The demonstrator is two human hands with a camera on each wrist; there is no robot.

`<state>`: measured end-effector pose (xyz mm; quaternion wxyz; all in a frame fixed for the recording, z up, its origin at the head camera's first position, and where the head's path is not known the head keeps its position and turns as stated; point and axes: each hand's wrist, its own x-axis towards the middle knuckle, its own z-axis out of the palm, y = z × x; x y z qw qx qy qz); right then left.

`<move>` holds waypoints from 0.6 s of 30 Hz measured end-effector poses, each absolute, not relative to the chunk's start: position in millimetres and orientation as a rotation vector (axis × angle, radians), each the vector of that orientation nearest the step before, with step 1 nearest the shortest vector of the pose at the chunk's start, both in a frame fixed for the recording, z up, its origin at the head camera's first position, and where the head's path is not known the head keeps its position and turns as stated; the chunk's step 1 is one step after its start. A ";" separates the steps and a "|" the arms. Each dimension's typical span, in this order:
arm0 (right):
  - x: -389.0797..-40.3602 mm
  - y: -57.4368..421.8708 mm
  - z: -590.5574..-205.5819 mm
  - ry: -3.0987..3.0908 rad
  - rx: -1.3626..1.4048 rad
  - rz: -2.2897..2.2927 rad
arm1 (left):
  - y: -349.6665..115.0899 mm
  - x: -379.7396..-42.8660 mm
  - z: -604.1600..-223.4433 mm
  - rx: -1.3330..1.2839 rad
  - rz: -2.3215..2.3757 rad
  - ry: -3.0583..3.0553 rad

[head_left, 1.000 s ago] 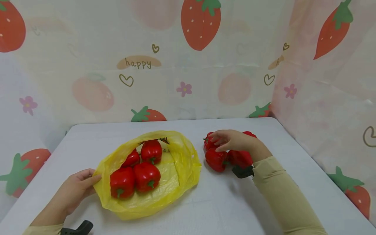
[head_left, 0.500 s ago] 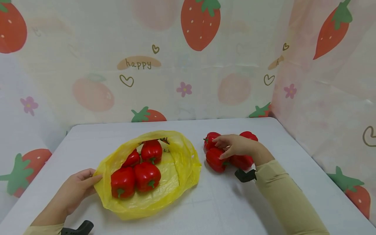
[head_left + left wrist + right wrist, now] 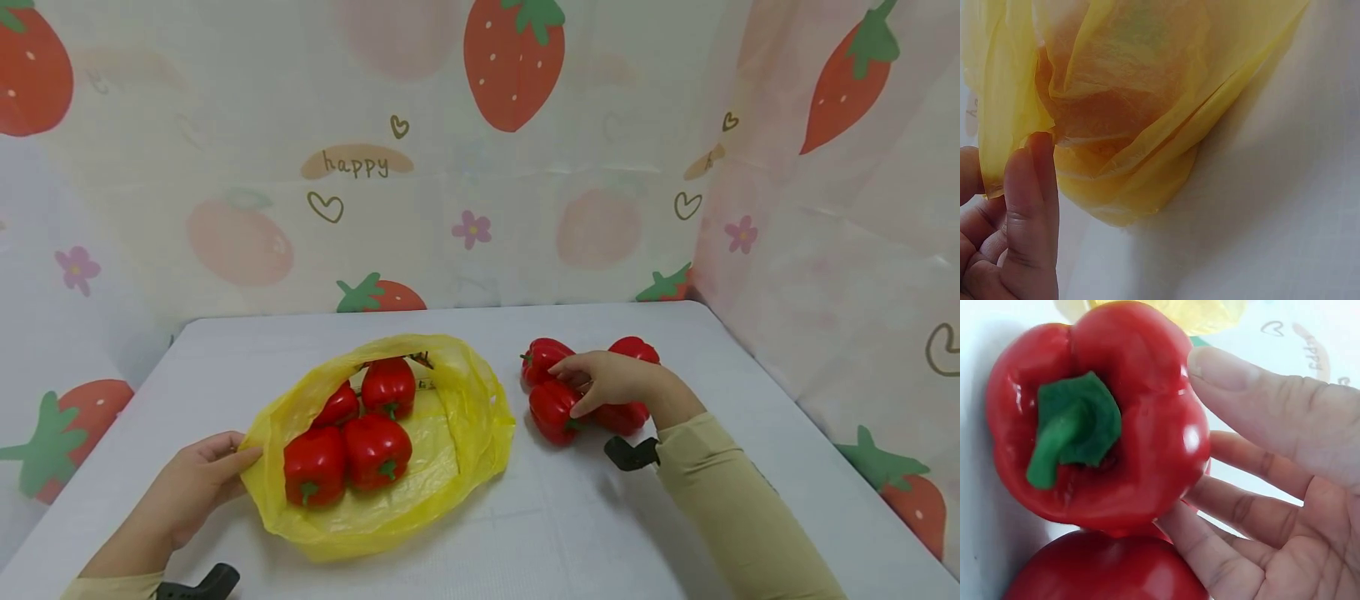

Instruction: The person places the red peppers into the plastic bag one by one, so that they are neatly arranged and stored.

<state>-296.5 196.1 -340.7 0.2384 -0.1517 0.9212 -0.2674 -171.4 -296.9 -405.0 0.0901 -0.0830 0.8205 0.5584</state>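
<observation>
On the left of the head view lies a yellow plastic bag (image 3: 330, 540), its mouth spread toward me. Several glossy red bell peppers (image 3: 377, 452) with green stems rest inside it. My left hand (image 3: 187, 487) pinches the bag's left rim between thumb and fingers; the left wrist view shows the thin film (image 3: 997, 156) caught there. On the right, my right hand (image 3: 626, 382) reaches over a cluster of red bell peppers. Its thumb and fingers hold the nearest bell pepper (image 3: 551, 412), whose stem end (image 3: 1075, 428) faces the right wrist camera.
Around the held pepper sit a bell pepper behind (image 3: 543, 358), one at the back right (image 3: 636, 348) and one partly under my hand (image 3: 622, 419). All lie on a white-covered table (image 3: 510, 542). A strawberry-print cloth (image 3: 480, 167) hangs behind and to the right.
My right hand has lowered onto the near pepper, thumb and fingers now at its sides, and the pepper has shifted slightly toward me. My left hand and the bag stay in place.
</observation>
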 end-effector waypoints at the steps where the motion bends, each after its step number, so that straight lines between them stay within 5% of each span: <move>1: -296.1 195.9 -340.5 2.522 -0.414 -0.734 | -296.9 -171.3 -405.1 -0.248 1.660 2.439; 18: -290.1 191.0 -345.6 2.547 -0.472 -0.617 | -297.6 -172.3 -406.6 -0.257 1.672 2.430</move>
